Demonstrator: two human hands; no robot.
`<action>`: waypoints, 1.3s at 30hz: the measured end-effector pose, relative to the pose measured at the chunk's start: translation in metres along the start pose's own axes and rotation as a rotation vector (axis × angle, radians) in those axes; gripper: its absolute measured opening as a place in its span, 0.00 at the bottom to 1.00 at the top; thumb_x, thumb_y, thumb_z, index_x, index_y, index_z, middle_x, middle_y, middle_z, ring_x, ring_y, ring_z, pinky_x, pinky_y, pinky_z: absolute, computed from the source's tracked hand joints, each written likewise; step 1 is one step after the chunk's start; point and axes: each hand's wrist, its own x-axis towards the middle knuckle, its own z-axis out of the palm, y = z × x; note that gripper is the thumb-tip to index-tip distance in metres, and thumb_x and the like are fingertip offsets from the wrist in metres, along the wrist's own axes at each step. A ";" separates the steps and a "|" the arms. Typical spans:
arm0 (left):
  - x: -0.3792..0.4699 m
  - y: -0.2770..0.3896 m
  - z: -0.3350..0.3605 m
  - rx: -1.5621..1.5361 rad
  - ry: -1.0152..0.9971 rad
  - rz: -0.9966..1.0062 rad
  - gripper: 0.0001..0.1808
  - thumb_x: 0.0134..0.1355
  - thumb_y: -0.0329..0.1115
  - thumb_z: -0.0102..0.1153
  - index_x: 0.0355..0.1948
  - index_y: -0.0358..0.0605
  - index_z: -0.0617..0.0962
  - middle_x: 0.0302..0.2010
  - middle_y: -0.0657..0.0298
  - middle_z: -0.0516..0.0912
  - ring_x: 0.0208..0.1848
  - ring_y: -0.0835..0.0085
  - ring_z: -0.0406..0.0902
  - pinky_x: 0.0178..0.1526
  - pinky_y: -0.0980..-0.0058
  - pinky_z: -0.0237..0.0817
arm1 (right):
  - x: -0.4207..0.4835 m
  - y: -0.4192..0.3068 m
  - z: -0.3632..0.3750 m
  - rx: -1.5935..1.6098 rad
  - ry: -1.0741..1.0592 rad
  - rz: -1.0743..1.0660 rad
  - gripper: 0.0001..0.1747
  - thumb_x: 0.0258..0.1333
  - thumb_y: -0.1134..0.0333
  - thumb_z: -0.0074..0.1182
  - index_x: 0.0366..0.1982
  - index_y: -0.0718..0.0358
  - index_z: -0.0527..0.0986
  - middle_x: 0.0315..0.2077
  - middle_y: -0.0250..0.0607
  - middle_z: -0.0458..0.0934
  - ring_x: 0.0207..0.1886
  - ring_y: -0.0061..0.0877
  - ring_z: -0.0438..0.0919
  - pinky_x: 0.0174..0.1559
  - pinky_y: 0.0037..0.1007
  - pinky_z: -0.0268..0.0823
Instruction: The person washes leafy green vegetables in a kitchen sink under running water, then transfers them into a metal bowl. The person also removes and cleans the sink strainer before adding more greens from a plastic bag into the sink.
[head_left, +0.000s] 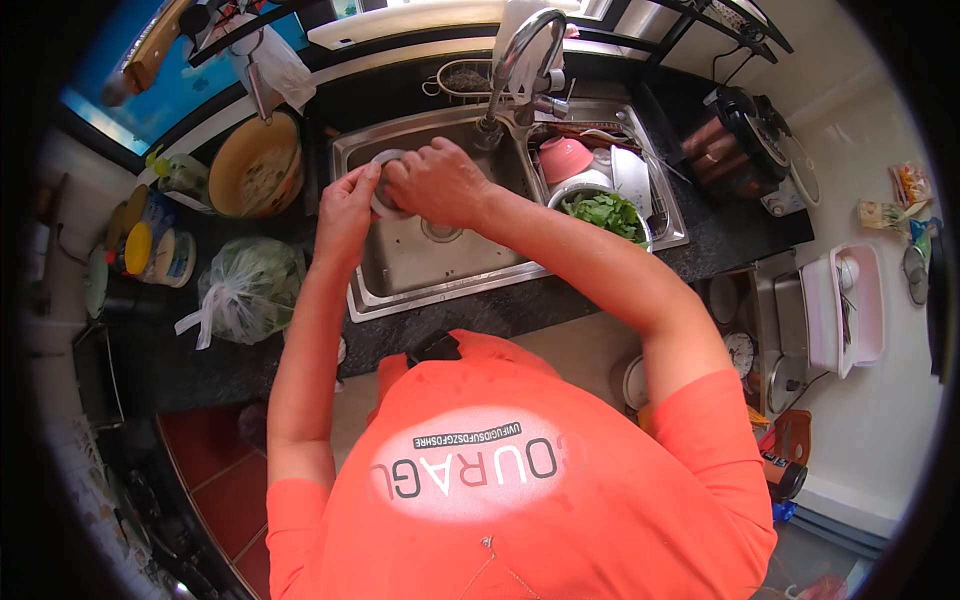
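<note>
Over the left basin of a stainless steel sink (480, 262), my left hand (346, 206) grips the near-left rim of a small, round, pale dish or lid (390, 210). My right hand (439, 184) presses its bent fingers against the inside of that same piece; whether it also grips the rim is hidden. The drain (441, 230) lies below my hands. The chrome faucet (525, 45) arches behind them. In the right basin, a bowl of green leaves (607, 217) sits beside a pink bowl (564, 159) and white dishes.
Left of the sink are a knotted plastic bag of greens (251, 289), a large yellowish basin (256, 169) and several jars (172, 256). A dark appliance (731, 146) stands at the right. A pink-and-white plastic container (870, 307) is on the right wall. A wire basket (466, 78) sits behind the sink.
</note>
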 end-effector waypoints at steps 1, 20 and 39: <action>-0.002 -0.002 0.005 -0.080 0.040 -0.008 0.17 0.72 0.42 0.52 0.49 0.38 0.80 0.38 0.66 0.83 0.37 0.80 0.81 0.42 0.75 0.78 | 0.001 -0.003 0.001 0.042 -0.006 0.088 0.13 0.58 0.55 0.52 0.27 0.56 0.75 0.22 0.36 0.79 0.24 0.31 0.79 0.32 0.34 0.65; -0.032 0.026 -0.014 0.988 -0.212 1.401 0.23 0.55 0.18 0.56 0.53 0.39 0.80 0.54 0.53 0.81 0.58 0.55 0.79 0.59 0.64 0.73 | -0.013 -0.034 -0.035 2.167 -0.246 1.220 0.13 0.67 0.64 0.41 0.25 0.52 0.69 0.16 0.23 0.63 0.17 0.16 0.56 0.20 0.24 0.46; -0.021 -0.058 0.017 -1.089 -0.320 -0.374 0.30 0.74 0.56 0.33 0.53 0.38 0.74 0.52 0.53 0.79 0.57 0.60 0.75 0.65 0.56 0.63 | -0.077 -0.064 0.005 0.468 0.029 0.400 0.26 0.56 0.72 0.55 0.58 0.64 0.70 0.52 0.47 0.75 0.55 0.46 0.74 0.57 0.41 0.67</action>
